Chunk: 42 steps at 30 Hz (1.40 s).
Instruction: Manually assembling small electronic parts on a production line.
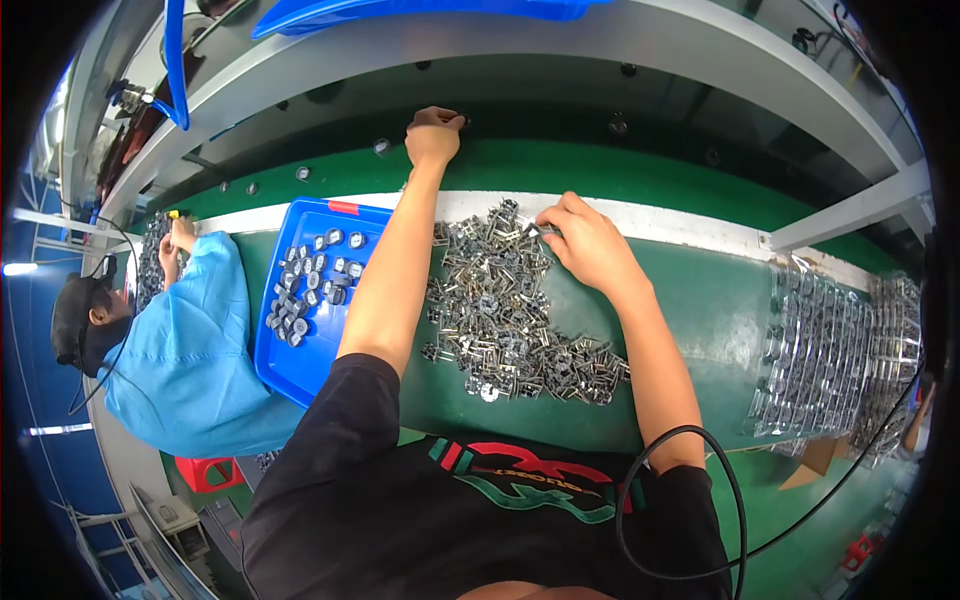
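Observation:
My left hand (pixel 435 137) reaches out over the green conveyor belt (pixel 540 165), fingers curled closed. A small dark thing shows at its fingertips, too little of it to name. At the upper right edge of a heap of small metal parts with pins (pixel 490 300), my right hand (pixel 588 245) pinches a small metal part (pixel 534 229) between thumb and fingers. Left of the heap, partly behind my left forearm, lies a blue tray (pixel 275 345) with many small grey-black round parts (pixel 313 280) in it.
Small round parts (pixel 381 147) sit spaced along the belt. Clear plastic trays (pixel 820 350) are stacked at the right. A co-worker in a blue top (pixel 190 350) works at the left. A black cable (pixel 742 520) loops by my right arm, and a metal frame (pixel 520 45) spans overhead.

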Each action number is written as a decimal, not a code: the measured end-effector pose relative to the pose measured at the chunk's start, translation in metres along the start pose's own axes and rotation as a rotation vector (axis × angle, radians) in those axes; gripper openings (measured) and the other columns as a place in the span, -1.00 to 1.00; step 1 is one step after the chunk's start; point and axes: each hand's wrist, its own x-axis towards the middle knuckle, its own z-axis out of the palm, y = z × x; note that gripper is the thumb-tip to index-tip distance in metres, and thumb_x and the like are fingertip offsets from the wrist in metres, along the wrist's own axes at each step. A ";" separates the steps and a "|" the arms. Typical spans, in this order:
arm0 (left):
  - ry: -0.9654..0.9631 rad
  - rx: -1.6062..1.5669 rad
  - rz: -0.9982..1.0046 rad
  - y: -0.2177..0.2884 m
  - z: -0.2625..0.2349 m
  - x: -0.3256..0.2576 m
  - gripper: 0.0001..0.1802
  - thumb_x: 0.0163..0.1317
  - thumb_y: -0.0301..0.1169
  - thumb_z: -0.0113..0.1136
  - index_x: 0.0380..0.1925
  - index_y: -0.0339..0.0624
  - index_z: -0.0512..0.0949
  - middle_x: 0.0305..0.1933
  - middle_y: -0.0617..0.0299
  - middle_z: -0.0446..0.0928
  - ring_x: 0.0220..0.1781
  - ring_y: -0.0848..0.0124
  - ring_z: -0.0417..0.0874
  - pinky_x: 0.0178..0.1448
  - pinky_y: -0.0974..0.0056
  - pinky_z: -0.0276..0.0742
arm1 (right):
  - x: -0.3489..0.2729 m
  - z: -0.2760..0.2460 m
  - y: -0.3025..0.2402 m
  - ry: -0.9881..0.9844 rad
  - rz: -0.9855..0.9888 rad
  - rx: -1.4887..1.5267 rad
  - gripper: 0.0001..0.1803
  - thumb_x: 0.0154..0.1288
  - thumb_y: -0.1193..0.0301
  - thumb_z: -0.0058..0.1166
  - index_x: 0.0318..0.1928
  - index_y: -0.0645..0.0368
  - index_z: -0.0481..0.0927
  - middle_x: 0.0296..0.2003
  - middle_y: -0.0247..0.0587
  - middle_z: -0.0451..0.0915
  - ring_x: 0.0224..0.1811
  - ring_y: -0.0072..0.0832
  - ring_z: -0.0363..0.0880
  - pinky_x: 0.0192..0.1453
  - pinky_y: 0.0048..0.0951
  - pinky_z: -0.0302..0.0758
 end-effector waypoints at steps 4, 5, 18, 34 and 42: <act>-0.025 0.032 0.019 0.001 -0.005 0.004 -0.67 0.14 -0.11 0.31 -0.17 -0.01 0.70 -0.11 0.09 0.68 0.02 0.09 0.65 0.12 0.11 0.56 | -0.001 -0.007 0.011 -0.007 -0.012 0.041 -0.84 0.13 0.59 0.07 -0.24 0.19 0.61 -0.23 -0.08 0.56 -0.13 -0.08 0.60 0.00 -0.12 0.55; 0.045 0.131 0.070 -0.007 -0.009 0.005 -0.64 0.15 -0.10 0.29 -0.11 0.00 0.68 -0.07 0.05 0.65 0.05 0.06 0.62 0.14 0.09 0.54 | -0.002 -0.009 0.011 0.033 -0.012 0.060 -0.86 0.09 0.62 0.07 -0.30 0.22 0.61 -0.28 -0.06 0.60 -0.15 -0.07 0.61 -0.02 -0.14 0.54; -0.024 0.377 0.091 -0.039 -0.055 0.007 -0.66 0.03 -0.35 0.37 -0.13 -0.12 0.66 -0.06 -0.02 0.66 -0.07 0.11 0.70 0.07 0.14 0.63 | -0.011 -0.082 -0.024 0.150 0.022 0.201 -0.89 0.13 0.48 0.30 -0.35 0.24 0.66 -0.39 -0.22 0.62 -0.38 -0.32 0.61 -0.27 -0.31 0.52; -0.910 -1.449 -0.026 0.124 -0.113 -0.157 -0.62 0.38 -0.47 0.12 0.15 -0.44 0.49 -0.05 0.01 0.64 -0.06 0.33 0.72 0.08 0.28 0.73 | -0.027 -0.105 -0.068 0.569 0.080 0.778 -0.88 0.23 0.57 0.30 -0.23 0.32 0.67 -0.34 -0.30 0.65 -0.40 -0.68 0.59 -0.34 -0.66 0.48; -1.002 -1.574 0.078 0.133 -0.115 -0.177 -0.56 0.39 -0.50 0.08 0.23 -0.42 0.39 0.09 0.03 0.57 0.14 0.28 0.63 0.26 0.18 0.62 | -0.031 -0.109 -0.082 0.883 -0.251 0.268 -0.82 0.07 0.67 0.35 -0.27 0.31 0.68 -0.35 -0.21 0.60 -0.45 -0.59 0.56 -0.47 -0.63 0.46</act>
